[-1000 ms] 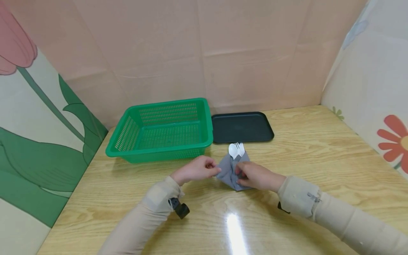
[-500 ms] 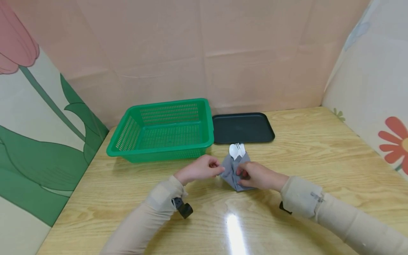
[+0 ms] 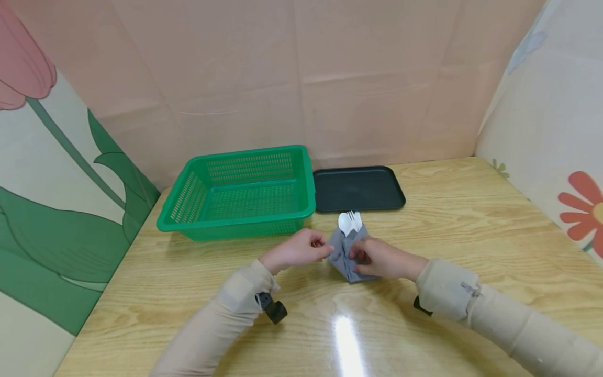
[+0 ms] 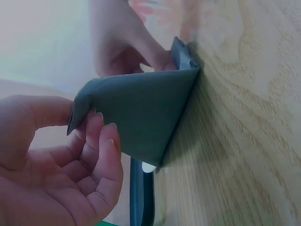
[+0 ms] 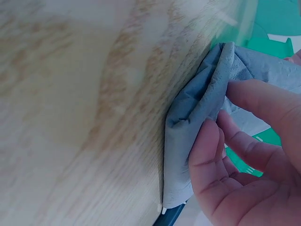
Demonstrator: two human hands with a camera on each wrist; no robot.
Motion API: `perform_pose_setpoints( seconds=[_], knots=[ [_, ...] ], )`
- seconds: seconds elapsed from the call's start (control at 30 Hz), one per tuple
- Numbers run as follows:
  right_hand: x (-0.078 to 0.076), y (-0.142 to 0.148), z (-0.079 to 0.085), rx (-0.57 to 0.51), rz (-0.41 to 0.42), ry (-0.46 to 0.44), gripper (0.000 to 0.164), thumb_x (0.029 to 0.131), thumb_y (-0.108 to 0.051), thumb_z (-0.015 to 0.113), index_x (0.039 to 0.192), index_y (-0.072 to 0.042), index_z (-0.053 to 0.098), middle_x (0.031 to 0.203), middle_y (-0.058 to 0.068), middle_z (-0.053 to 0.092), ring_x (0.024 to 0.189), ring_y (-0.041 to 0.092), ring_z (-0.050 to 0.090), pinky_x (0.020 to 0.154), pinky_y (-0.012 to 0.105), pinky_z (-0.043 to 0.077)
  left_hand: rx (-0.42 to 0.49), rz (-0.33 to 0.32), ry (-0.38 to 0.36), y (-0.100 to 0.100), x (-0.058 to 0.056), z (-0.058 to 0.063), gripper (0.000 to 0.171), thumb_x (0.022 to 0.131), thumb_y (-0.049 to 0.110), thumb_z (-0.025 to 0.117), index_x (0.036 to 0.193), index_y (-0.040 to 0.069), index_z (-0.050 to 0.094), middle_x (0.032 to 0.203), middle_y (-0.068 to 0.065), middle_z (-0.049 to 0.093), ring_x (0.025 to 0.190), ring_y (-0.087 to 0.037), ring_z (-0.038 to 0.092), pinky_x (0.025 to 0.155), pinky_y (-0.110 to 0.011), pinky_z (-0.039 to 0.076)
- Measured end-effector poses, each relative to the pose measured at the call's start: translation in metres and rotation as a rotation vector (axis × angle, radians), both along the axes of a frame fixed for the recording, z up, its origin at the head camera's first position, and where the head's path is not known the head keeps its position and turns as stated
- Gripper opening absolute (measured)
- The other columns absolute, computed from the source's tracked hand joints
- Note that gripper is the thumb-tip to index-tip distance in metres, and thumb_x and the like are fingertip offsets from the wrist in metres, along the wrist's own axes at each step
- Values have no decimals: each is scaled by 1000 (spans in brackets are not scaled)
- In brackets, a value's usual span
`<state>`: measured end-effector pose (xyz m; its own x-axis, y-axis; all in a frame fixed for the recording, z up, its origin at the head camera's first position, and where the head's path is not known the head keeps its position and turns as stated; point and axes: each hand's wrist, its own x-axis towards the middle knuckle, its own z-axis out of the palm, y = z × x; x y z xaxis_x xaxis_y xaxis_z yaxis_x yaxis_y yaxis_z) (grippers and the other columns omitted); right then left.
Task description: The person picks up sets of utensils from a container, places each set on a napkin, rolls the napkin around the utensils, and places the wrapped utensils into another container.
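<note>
A grey napkin (image 3: 341, 264) is folded round white plastic cutlery on the table. The heads of a spoon (image 3: 345, 222), a fork (image 3: 351, 218) and a third piece, likely a knife (image 3: 358, 220), stick out at its far end; their handles are hidden. My left hand (image 3: 299, 248) pinches the napkin's left corner between thumb and fingers. That flap (image 4: 136, 108) stands raised off the table in the left wrist view. From the other side my right hand (image 3: 388, 259) holds the folded middle, its thumb and fingertips on the rolled edge (image 5: 202, 103).
Behind my left hand stands a green perforated basket (image 3: 249, 222). A black tray (image 3: 358, 188) lies right of it, just beyond the cutlery heads. The wooden table (image 3: 471, 220) meets a pink back wall and flower-printed side walls.
My left hand has moved slightly right, bringing the napkin's left corner inward. The right hand has stayed almost in place on the folded middle.
</note>
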<state>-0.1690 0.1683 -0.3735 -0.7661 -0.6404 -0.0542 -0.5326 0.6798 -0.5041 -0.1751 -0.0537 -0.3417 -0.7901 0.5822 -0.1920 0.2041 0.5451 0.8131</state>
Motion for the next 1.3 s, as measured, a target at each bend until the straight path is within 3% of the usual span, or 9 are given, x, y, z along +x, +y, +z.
perform_pose_setpoints(
  seconds=[0.57, 1.2, 1.3],
  knots=[
    [-2, 2, 0, 3, -22, -33, 18, 80, -12, 71, 94, -3, 64, 83, 4, 57, 74, 13, 49, 64, 20, 39, 29, 48, -18, 10, 2, -3, 19, 94, 19, 53, 83, 5, 59, 76, 0, 56, 70, -8, 54, 61, -19, 42],
    [-2, 3, -1, -25, -20, -32, 18, 80, -13, 71, 94, -4, 64, 84, 3, 60, 74, 11, 49, 64, 20, 39, 101, 44, -42, 20, 5, -6, 19, 95, 17, 52, 88, 1, 60, 75, 2, 54, 67, -8, 48, 59, -18, 38],
    [-2, 3, -1, -32, -17, -31, 19, 80, -14, 71, 94, -4, 64, 84, 3, 60, 74, 11, 49, 64, 20, 39, 117, 45, -54, 22, 5, -7, 19, 95, 18, 51, 88, 2, 59, 78, -1, 56, 72, -14, 53, 60, -18, 39]
  ],
)
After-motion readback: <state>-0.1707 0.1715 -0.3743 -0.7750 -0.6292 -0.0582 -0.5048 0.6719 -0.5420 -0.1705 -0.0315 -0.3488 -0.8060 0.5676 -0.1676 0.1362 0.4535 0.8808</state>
